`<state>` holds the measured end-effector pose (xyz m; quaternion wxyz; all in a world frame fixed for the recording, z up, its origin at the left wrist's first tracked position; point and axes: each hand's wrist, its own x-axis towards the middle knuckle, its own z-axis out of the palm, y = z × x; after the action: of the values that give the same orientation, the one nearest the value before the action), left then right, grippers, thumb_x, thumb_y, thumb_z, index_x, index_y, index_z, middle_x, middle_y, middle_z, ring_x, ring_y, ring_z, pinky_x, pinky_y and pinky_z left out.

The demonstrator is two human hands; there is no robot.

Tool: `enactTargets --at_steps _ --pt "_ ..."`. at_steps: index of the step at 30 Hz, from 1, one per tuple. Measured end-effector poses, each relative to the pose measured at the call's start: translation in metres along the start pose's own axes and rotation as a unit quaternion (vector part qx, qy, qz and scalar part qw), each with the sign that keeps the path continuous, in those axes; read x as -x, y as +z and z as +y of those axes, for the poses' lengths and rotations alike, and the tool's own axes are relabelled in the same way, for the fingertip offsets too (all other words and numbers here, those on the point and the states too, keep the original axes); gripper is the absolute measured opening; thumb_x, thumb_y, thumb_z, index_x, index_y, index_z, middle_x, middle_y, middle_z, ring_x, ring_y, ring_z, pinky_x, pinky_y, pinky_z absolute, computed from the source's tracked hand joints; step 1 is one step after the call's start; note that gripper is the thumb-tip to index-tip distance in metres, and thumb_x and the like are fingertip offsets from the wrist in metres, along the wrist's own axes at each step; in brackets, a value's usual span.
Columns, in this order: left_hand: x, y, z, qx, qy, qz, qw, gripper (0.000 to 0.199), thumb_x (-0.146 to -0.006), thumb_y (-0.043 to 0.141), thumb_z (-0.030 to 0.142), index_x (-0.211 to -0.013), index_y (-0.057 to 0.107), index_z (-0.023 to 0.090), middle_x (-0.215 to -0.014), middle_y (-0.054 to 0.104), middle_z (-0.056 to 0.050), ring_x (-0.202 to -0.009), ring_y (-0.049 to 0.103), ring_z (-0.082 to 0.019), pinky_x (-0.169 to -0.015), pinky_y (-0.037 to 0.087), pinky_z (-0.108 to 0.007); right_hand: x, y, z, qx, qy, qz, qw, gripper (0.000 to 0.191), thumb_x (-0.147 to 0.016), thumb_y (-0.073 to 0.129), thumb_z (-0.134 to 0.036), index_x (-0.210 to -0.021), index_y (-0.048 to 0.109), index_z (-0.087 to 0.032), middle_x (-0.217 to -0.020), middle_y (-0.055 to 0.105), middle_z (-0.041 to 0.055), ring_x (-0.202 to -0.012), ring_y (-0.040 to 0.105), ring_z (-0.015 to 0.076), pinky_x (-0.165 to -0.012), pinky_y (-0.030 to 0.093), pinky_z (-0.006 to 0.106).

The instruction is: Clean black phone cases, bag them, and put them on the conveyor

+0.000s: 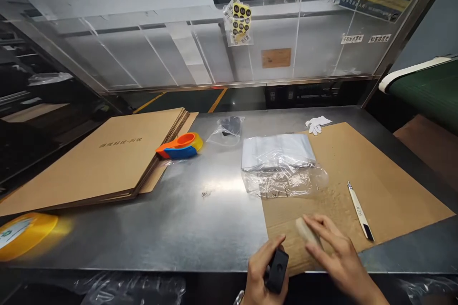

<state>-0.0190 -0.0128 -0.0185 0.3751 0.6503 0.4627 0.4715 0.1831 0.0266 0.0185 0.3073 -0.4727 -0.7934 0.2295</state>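
My left hand (255, 271) is closed around a small black block-shaped object (278, 270) with a round recess in its face, just over the table's front edge. Between the fingers and thumb of my right hand (339, 252) is a pale off-white oblong piece (306, 229), blurred by motion, so its kind is unclear. Both hands are over or beside the near corner of a flat cardboard sheet (379, 171). Right of my right hand lies a white utility knife (359, 209) marked A26. Beyond the hands sits a clear plastic bag of white flat contents (279, 152).
A stack of flattened cardboard boxes (118, 152) covers the metal table's (214, 228) left side. An orange-blue tape dispenser (181, 147) touches its edge. A yellow tape roll (28, 236), a small bag with a dark item (229, 128) and a white glove (317, 124) also lie there.
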Motion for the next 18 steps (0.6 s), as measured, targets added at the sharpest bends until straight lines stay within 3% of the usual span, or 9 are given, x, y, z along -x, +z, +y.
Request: enactTargets --at_steps 2,5,9,13,15,18 --pt "0.004 -0.001 0.000 -0.023 -0.006 0.027 0.999 0.047 -0.076 0.057 0.036 -0.121 0.055 0.025 -0.099 0.066 -0.012 -0.090 0.061 -0.029 -0.079 0.048 -0.041 0.004 -0.005 -0.030 -0.063 -0.086 -0.038 0.994 0.043 -0.088 0.051 -0.034 -0.130 0.043 -0.028 -0.104 0.056 0.0067 -0.093 0.056 0.0190 -0.076 0.051 0.029" --pt "0.006 0.001 0.000 -0.023 0.021 0.037 0.999 0.048 -0.079 0.053 0.041 -0.124 0.053 0.026 -0.103 0.066 -0.013 -0.090 0.061 -0.030 -0.079 0.049 -0.042 0.006 -0.003 -0.052 -0.086 -0.149 -0.029 0.985 0.045 -0.087 0.053 -0.031 -0.130 0.043 -0.031 -0.092 0.057 0.0049 -0.076 0.056 0.0170 -0.065 0.052 0.028" --pt "0.004 0.003 0.000 -0.018 0.051 -0.020 0.998 0.052 -0.078 0.056 0.036 -0.128 0.048 0.023 -0.101 0.067 -0.013 -0.085 0.063 -0.028 -0.073 0.050 -0.038 0.005 0.005 -0.049 -0.053 -0.145 -0.022 0.988 0.051 -0.085 0.053 -0.026 -0.134 0.040 -0.020 -0.097 0.054 0.0101 -0.085 0.053 0.0209 -0.070 0.050 0.033" --pt "0.002 0.002 0.001 -0.019 0.076 0.004 0.997 0.057 -0.080 0.052 0.042 -0.132 0.044 0.019 -0.104 0.066 -0.015 -0.084 0.064 -0.028 -0.071 0.051 -0.038 0.008 0.011 -0.048 -0.036 -0.182 0.013 0.983 0.052 -0.084 0.055 -0.023 -0.134 0.040 -0.021 -0.088 0.053 0.0074 -0.075 0.050 0.0183 -0.063 0.049 0.030" --pt "0.003 0.003 0.004 0.001 0.075 -0.002 0.997 0.056 -0.079 0.055 0.036 -0.131 0.045 0.021 -0.105 0.066 -0.013 -0.084 0.064 -0.027 -0.072 0.051 -0.036 0.008 0.011 -0.049 -0.050 -0.163 0.012 0.985 0.052 -0.084 0.054 -0.021 -0.134 0.040 -0.021 -0.087 0.051 0.0073 -0.075 0.049 0.0183 -0.064 0.049 0.031" --pt "0.006 0.011 0.012 0.076 0.003 0.003 0.997 0.052 -0.074 0.061 0.021 -0.125 0.052 0.025 -0.111 0.065 -0.009 -0.096 0.061 -0.026 -0.083 0.047 -0.034 0.004 0.009 -0.049 -0.148 -0.064 -0.031 0.987 0.044 -0.088 0.049 -0.024 -0.131 0.045 -0.021 -0.091 0.047 0.0076 -0.083 0.050 0.0189 -0.071 0.048 0.032"
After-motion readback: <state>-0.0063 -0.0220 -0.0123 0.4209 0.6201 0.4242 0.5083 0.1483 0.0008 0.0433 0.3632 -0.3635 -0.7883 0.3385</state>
